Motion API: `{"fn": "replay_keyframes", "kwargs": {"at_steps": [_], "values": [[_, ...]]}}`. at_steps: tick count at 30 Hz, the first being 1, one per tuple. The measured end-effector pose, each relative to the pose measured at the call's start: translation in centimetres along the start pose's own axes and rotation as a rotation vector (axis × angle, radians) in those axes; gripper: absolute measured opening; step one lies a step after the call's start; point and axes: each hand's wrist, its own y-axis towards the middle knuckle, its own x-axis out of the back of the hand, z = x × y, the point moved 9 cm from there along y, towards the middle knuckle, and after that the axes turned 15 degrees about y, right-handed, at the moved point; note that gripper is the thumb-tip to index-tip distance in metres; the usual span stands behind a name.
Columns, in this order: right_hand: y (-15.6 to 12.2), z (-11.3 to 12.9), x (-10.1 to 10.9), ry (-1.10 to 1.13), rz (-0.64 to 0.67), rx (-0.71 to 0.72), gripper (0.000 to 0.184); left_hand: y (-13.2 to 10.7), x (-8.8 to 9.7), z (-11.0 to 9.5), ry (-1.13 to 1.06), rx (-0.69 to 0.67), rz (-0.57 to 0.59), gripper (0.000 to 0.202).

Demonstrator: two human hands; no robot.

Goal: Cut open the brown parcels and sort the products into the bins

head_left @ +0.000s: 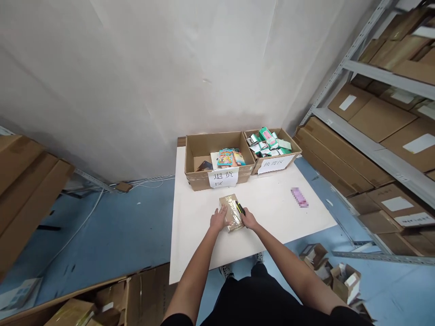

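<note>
A small brown cardboard parcel point(231, 204) wrapped in shiny clear tape lies flat on the white table point(193, 226), in front of me. My left hand point(218, 219) rests on its left side, thumb and fingers spread over the top face. At the parcel's right edge, my right hand point(249, 219) is closed around a yellow-and-black box cutter point(240, 208). The cutter points away from me, close against the parcel's right side. Its blade is too small to make out.
Behind the parcel stand a labelled carton point(200, 182) with colourful booklets and another carton point(292, 156) with green-and-white boxes. A blurred pink item point(299, 198) lies at right. Shelving point(374, 147) with cartons borders the right; opened boxes point(345, 276) sit on the floor.
</note>
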Motion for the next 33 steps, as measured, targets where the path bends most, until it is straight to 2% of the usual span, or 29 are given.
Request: {"fn": "replay_keyframes", "kwargs": {"at_steps": [3,7,14,19,25,27,31,33], "values": [[1.1,3.0,-0.6,-0.098,0.001,0.071,0.054,-0.1,-1.0,-1.6,-0.076,0.054,-0.024,0.104],[3.0,6.1,-1.7,-0.202,0.002,0.083,0.062,-0.1,-1.7,-2.6,-0.159,0.083,-0.048,0.104],[4.1,7.8,-1.5,-0.287,0.037,0.07,0.073,-0.3,-2.1,-2.1,-0.193,0.104,-0.06,0.103],[3.1,7.0,-1.8,-0.3,0.072,0.052,0.083,-0.6,-2.0,-2.1,-0.195,0.103,-0.055,0.1],[0.7,4.7,-2.0,-0.416,0.087,-0.021,0.095,-1.0,-1.8,-1.7,-0.181,0.123,-0.055,0.099],[-0.7,3.6,-1.5,-0.41,0.102,-0.022,0.088,-1.2,-1.7,-1.7,-0.186,0.126,-0.07,0.098],[-4.2,0.5,-0.4,-0.411,0.162,-0.062,0.062,-1.3,-1.6,-1.8,-0.181,0.129,-0.063,0.098],[-5.7,-1.0,0.3,-0.39,0.185,-0.08,0.057,-1.4,-1.6,-1.8,-0.182,0.137,-0.065,0.099]]}}
